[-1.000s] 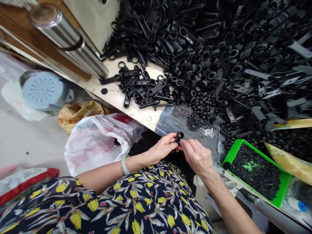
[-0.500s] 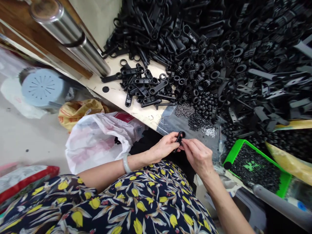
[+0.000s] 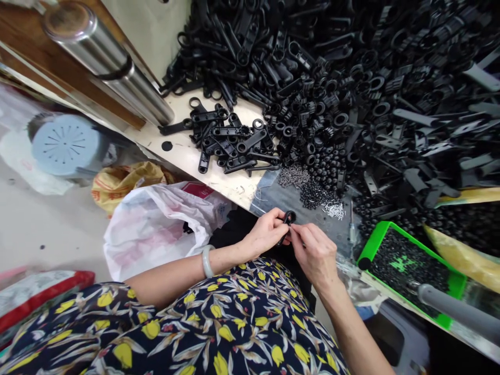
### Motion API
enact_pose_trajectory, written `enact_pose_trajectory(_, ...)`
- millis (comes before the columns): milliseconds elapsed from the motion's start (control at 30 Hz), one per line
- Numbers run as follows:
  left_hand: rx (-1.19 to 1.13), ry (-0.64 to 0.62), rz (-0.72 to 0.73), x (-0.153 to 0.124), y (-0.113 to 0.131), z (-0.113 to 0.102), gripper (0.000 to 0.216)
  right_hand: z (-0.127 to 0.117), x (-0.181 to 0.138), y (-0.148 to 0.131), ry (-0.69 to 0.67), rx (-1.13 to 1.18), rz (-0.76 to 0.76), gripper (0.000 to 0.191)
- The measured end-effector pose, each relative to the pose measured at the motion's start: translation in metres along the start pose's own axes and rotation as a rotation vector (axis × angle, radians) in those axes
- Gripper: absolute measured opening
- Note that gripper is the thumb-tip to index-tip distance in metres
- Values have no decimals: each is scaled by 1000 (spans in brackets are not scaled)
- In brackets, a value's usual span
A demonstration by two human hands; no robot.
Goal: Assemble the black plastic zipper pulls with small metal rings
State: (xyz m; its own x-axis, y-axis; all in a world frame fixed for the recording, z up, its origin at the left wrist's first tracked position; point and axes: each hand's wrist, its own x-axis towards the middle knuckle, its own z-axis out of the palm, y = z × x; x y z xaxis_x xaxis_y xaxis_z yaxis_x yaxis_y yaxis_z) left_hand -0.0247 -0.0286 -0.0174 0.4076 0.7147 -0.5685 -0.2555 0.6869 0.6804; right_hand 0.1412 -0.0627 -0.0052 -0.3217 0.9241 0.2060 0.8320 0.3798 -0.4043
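Note:
My left hand [image 3: 266, 233] is closed on a black plastic handle with a ring end [image 3: 289, 215], held just off the front edge of the table. Fingertips of my right hand [image 3: 315, 251] are pinched together against the side of that handle; whatever they hold is too small to make out. Just beyond my hands lie small piles of grey springs or pins [image 3: 294, 177], tiny black parts [image 3: 311, 195] and short silver pins [image 3: 334, 210]. Similar black handles [image 3: 234, 138] form a loose heap on the pale tabletop.
A large mound of black plastic parts [image 3: 351, 78] covers the back and right. A green tray [image 3: 380, 232] of small black pieces stands at right, beside a thin screwdriver-like tool [image 3: 352, 229]. A steel thermos [image 3: 109, 62] stands left; a white plastic bag [image 3: 136, 229] hangs below the edge.
The view has shifted slightly. Both hands stay together at the black handle, with only a small movement of the fingers.

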Motion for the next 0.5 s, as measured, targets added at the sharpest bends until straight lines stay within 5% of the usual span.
enact_pose_trajectory(167, 199, 4, 76, 1, 3, -4, 13, 2, 1, -10, 19, 49, 109, 13)
enact_pose_trajectory(500, 204, -2, 115, 2, -2, -5, 15, 8, -1, -18, 72, 1, 149, 17)
